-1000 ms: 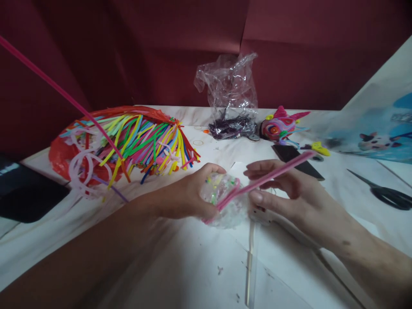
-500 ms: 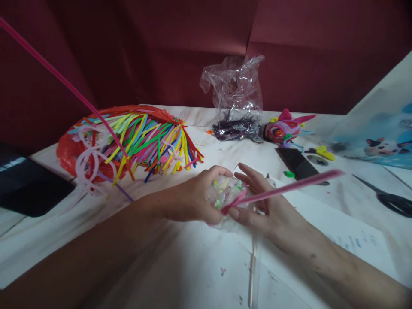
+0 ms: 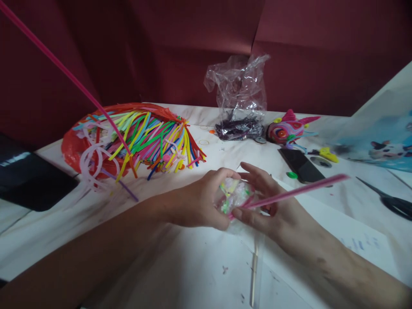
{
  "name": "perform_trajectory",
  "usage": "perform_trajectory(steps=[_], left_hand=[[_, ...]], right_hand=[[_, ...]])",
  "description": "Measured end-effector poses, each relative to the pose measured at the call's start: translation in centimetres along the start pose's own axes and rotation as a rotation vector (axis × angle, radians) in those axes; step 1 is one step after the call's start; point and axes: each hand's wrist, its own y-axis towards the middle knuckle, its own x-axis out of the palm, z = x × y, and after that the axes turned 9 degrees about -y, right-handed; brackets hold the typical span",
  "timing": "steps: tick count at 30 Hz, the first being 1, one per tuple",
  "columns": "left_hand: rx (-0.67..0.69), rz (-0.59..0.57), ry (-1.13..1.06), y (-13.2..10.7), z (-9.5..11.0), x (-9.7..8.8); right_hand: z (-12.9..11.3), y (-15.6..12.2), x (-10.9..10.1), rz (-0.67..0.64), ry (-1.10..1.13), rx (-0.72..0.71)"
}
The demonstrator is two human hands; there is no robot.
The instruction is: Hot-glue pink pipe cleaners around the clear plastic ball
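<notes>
Just in front of me, my left hand (image 3: 206, 201) is curled round a rounded, clear plastic-looking bundle (image 3: 236, 195) with white, green and yellow bits showing in it. Its exact kind cannot be made out. A pink pipe cleaner (image 3: 299, 190) lies against the near side of the bundle, its free end sticking out to the right. The thumb of my right hand (image 3: 273, 206) presses the pipe cleaner onto the bundle, while its fingers bend round the far side. My fingers hide parts of the bundle.
A red plastic bag (image 3: 72, 146) spills many coloured pipe cleaners (image 3: 154, 141) at left. A clear bag (image 3: 240, 94) and a pink mask-like craft piece (image 3: 286, 128) stand behind. A phone (image 3: 302, 165), scissors (image 3: 392, 201) and white paper (image 3: 328, 219) lie to the right.
The bundle has tilted slightly in my hands, and less of the pink strand shows on its front. The whole view has shifted a little.
</notes>
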Motion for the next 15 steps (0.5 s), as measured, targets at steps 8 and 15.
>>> perform_trajectory(steps=[8, 15], left_hand=[[-0.028, -0.036, -0.009, -0.1, -0.12, -0.25], [-0.007, 0.003, 0.015, -0.09, -0.26, -0.16]], right_hand=[[-0.32, -0.32, 0.02, 0.008, -0.004, -0.019], [-0.54, -0.33, 0.0, -0.031, 0.058, 0.0]])
